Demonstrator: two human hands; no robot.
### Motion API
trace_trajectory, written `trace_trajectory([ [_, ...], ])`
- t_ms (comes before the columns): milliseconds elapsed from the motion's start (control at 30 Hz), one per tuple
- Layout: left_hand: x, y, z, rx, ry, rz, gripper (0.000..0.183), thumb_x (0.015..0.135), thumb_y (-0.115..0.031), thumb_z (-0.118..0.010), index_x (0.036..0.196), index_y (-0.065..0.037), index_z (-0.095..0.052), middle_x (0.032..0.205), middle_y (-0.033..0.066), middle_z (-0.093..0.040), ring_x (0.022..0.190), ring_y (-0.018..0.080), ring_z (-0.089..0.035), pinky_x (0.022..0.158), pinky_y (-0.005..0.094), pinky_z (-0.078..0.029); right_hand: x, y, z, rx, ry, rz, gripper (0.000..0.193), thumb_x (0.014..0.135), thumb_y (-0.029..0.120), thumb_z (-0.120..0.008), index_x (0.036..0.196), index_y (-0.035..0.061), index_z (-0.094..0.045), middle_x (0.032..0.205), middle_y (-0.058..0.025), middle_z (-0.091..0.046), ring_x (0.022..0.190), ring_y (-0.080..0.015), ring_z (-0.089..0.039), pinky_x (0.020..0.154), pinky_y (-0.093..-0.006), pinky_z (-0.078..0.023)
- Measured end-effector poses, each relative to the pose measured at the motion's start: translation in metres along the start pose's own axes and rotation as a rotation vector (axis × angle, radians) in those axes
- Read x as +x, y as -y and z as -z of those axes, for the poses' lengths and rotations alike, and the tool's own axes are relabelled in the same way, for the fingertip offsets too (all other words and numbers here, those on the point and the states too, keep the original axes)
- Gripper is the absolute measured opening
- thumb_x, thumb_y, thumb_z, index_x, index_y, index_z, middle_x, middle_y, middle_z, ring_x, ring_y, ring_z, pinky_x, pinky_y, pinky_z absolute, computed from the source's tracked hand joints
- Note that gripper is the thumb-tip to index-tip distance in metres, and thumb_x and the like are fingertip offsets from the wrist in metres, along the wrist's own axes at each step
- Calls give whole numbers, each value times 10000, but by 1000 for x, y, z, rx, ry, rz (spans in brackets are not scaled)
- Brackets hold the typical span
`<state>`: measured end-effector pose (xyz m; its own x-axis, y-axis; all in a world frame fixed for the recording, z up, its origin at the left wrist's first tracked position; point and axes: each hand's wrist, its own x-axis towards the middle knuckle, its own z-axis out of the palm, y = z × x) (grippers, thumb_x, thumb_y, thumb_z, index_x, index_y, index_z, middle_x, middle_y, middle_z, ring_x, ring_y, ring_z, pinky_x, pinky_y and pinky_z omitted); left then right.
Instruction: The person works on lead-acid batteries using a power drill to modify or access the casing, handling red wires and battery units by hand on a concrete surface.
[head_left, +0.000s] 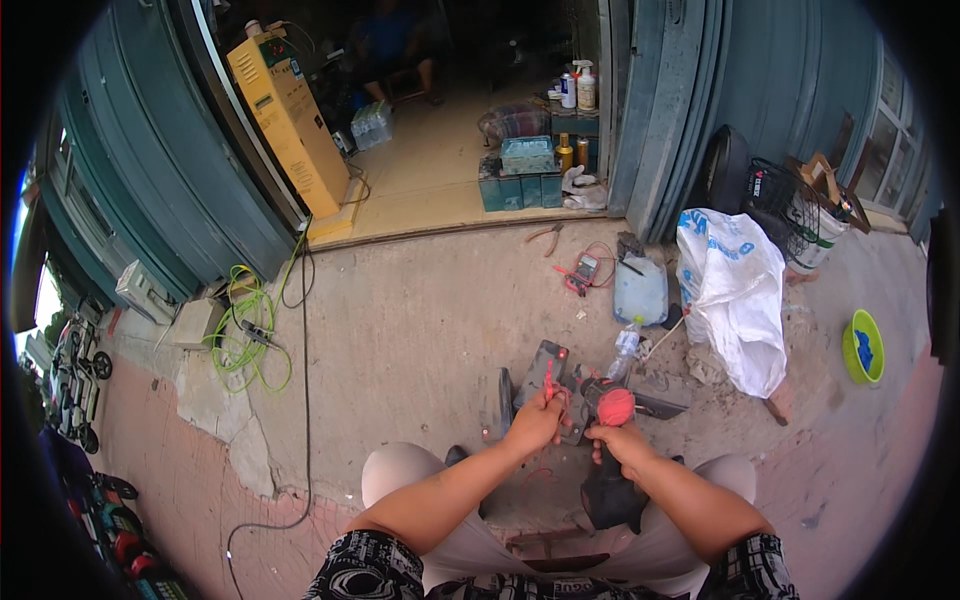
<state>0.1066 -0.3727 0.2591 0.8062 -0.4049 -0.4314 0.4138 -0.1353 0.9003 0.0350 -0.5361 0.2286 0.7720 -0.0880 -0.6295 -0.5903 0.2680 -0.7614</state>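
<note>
My right hand is wrapped round the grip of a black and red cordless drill, whose dark base hangs beneath the hand. Just to the left, my left hand is closed on a slim red piece that points away from me; its exact kind is too small to tell. Beyond both hands lies a dark flat metal part on the ground, between my knees. Dark bars lie on either side of it, and a clear plastic bottle rests by the drill's far end.
A white sack and a pale blue jug lie at the right. Nearby are a red multimeter and pliers. Green cable coils at the left, with a black cord beside it. A yellow cabinet stands in the doorway.
</note>
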Motion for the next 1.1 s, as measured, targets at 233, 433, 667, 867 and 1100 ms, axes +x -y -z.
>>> trace_trajectory([
  [233, 24, 7, 1, 17, -26, -159, 223, 954, -254, -436, 954, -65, -555, 643, 0, -494, 545, 100, -455, 500, 280, -379, -13, 13, 1, 37, -52, -47, 97, 763, 101, -626, 823, 84, -552, 627, -29, -512, 501, -165, -503, 465, -297, -441],
  [433, 21, 14, 0, 265, -82, -262, 287, 944, -264, -454, 885, -15, -583, 641, 31, -532, 580, 119, -482, 539, 302, -396, -8, 4, -3, -9, -23, -85, 108, 766, 92, -626, 846, 78, -555, 621, -33, -514, 486, -168, -511, 450, -300, -443],
  [667, 21, 23, -2, 280, -74, -260, 284, 913, -244, -483, 931, 15, -599, 677, 101, -577, 637, 159, -535, 610, 342, -432, -12, 5, -7, -28, -27, -95, 90, 766, 105, -603, 824, 65, -547, 613, -41, -499, 493, -174, -503, 456, -311, -437],
  [867, 18, 19, -5, 291, -34, -259, 287, 906, -251, -496, 963, 12, -597, 714, 128, -597, 672, 195, -558, 647, 347, -441, -13, 5, -7, -57, -40, -90, 87, 765, 103, -598, 826, 60, -551, 612, -41, -500, 488, -173, -499, 456, -306, -435],
  [1100, 16, 23, -10, 300, -79, -295, 301, 873, -243, -474, 877, 31, -598, 834, 274, -610, 834, 419, -598, 754, 469, -460, -8, -2, -5, -75, -7, -116, 101, 762, 100, -621, 837, 81, -556, 620, -28, -511, 482, -162, -508, 442, -299, -426],
])
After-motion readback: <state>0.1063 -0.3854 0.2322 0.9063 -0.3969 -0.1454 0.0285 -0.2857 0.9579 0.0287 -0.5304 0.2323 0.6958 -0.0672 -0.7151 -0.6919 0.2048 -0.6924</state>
